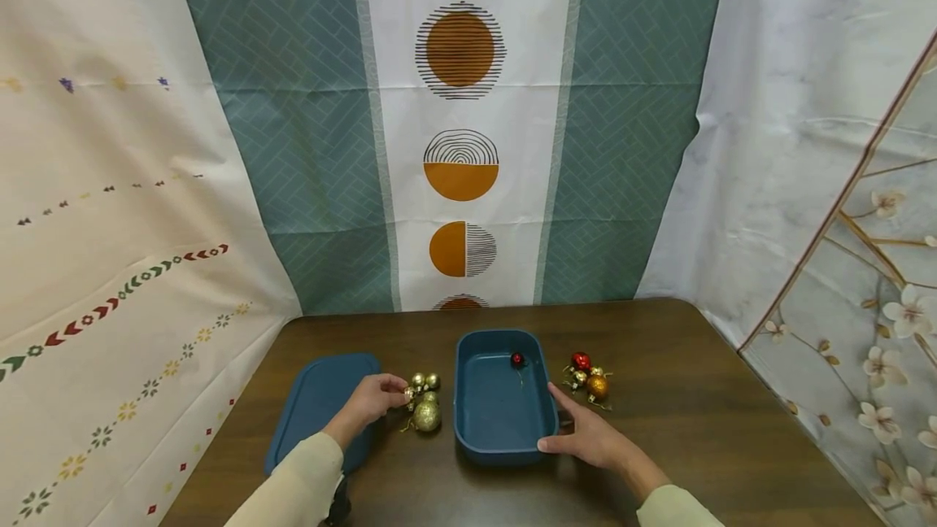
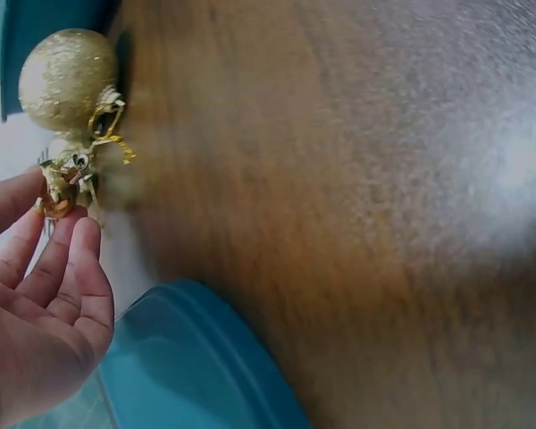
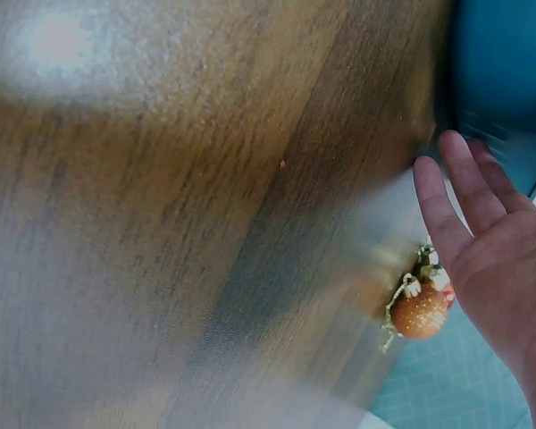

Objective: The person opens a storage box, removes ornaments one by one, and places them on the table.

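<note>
My left hand (image 1: pixel 375 399) pinches a small gold bauble (image 2: pixel 61 189) between thumb and fingertips. Right beside it on the table sit several more gold baubles, among them a large glittery one (image 1: pixel 427 416). A deep blue rectangular container (image 1: pixel 505 456) stands at the middle, with one small red bauble (image 1: pixel 517 359) inside near its far right. My right hand (image 1: pixel 586 433) rests against the container's right side, fingers mostly straight and thumb at the rim. In the right wrist view its extended fingers (image 3: pixel 469 179) reach to the blue wall.
A flat blue lid (image 1: pixel 322 397) lies at the left, partly under my left forearm. Right of the container is a small cluster with a red bauble (image 1: pixel 581 361), an orange bauble (image 1: pixel 597 386) and gold ones. The brown wooden table (image 1: pixel 695 421) ends at hanging cloths behind.
</note>
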